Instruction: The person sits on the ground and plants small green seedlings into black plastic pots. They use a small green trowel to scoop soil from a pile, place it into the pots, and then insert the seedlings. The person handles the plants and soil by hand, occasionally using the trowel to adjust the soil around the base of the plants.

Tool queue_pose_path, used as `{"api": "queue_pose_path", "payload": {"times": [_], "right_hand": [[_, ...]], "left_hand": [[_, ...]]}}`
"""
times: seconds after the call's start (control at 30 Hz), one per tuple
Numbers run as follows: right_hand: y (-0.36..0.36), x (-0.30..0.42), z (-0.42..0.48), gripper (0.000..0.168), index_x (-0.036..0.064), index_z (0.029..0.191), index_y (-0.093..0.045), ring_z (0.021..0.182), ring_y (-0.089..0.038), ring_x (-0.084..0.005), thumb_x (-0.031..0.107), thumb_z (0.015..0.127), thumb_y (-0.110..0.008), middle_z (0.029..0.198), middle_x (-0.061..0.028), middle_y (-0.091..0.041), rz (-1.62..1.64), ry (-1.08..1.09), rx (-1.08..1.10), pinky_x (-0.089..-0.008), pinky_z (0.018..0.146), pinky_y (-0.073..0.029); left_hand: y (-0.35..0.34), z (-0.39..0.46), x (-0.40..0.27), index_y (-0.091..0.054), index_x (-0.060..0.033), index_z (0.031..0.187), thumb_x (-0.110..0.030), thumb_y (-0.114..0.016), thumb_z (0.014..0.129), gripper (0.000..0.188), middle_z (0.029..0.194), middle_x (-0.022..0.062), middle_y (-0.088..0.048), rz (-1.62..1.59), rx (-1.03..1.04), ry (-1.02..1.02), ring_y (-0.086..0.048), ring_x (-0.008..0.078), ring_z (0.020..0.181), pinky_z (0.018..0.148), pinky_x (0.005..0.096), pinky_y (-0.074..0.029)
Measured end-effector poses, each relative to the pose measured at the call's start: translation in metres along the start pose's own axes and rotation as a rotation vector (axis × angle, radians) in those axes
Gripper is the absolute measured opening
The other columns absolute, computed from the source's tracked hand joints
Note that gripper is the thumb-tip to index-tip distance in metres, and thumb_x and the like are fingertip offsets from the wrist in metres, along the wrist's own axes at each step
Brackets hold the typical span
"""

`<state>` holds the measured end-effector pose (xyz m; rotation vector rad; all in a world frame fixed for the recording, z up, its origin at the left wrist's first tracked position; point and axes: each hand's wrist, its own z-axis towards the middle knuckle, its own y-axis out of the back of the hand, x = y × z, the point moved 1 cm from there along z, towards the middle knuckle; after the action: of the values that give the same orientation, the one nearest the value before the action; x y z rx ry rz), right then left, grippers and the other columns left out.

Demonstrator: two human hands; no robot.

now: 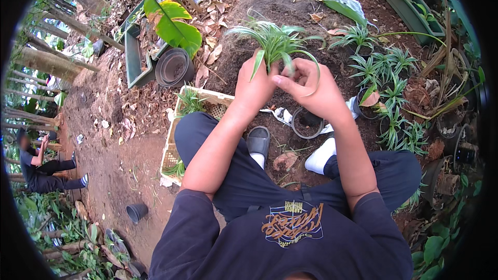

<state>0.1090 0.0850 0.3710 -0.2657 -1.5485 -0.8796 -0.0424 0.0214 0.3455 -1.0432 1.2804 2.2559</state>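
A tuft of spider plant (274,39) with green-and-white striped leaves is gripped at its base in my left hand (255,79), over dark soil. Close beside it, my right hand (317,87) has its fingers curled at the plant's lower leaves. Whether those fingers pinch a leaf is blurred. One long leaf arches across the back of that hand. Below my hands, a plastic nursery pot (296,123) stands on the ground near my feet, with dark soil visible inside. The plant's roots are hidden by my hands.
A mound of soil (268,4) rises ahead. Potted spider plants (383,64) cluster at right, beside a black pot (360,105). A cream plastic crate (168,151) holding more spider plants is by my left knee. Green planter troughs (134,58) lie farther left. A person (35,163) sits far left.
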Motion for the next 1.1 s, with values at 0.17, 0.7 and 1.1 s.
{"api": "queue_pose_path", "payload": {"times": [0.17,0.7,1.1], "right_hand": [[-0.023,-0.018,0.010,0.029,-0.002,0.089,-0.070,0.063,-0.065,-0.0151,0.027,0.087,-0.074,0.071,-0.0094,-0.067,0.025,0.069,-0.153,-0.0312,0.060,-0.050],[-0.018,-0.037,0.016,0.021,-0.002,0.096,-0.068,0.052,-0.052,-0.0059,0.019,0.093,-0.068,0.072,-0.0023,-0.064,0.291,-0.101,-0.045,-0.0230,0.048,-0.042],[0.039,-0.007,-0.001,0.019,0.000,0.092,-0.069,0.052,-0.053,-0.0035,0.019,0.094,-0.068,0.070,-0.0001,-0.062,0.464,-0.050,0.404,-0.0190,0.048,-0.041]], "left_hand": [[-0.011,-0.002,0.012,-0.057,0.0019,0.106,-0.023,-0.071,0.085,0.035,0.090,0.0251,-0.068,0.164,-0.008,-0.028,-0.067,0.0445,0.085,0.071,0.0501,-0.054],[-0.017,-0.002,0.004,-0.052,0.0020,0.100,-0.011,-0.068,0.081,0.028,0.088,0.0233,-0.066,0.339,0.039,-0.023,-0.065,0.0431,0.088,0.074,0.0519,-0.052],[-0.013,0.007,0.022,-0.063,0.0038,0.109,-0.018,-0.064,0.092,0.028,0.093,0.0237,-0.070,-0.080,0.122,0.163,-0.069,0.0341,0.090,0.081,0.0434,-0.053]]}}
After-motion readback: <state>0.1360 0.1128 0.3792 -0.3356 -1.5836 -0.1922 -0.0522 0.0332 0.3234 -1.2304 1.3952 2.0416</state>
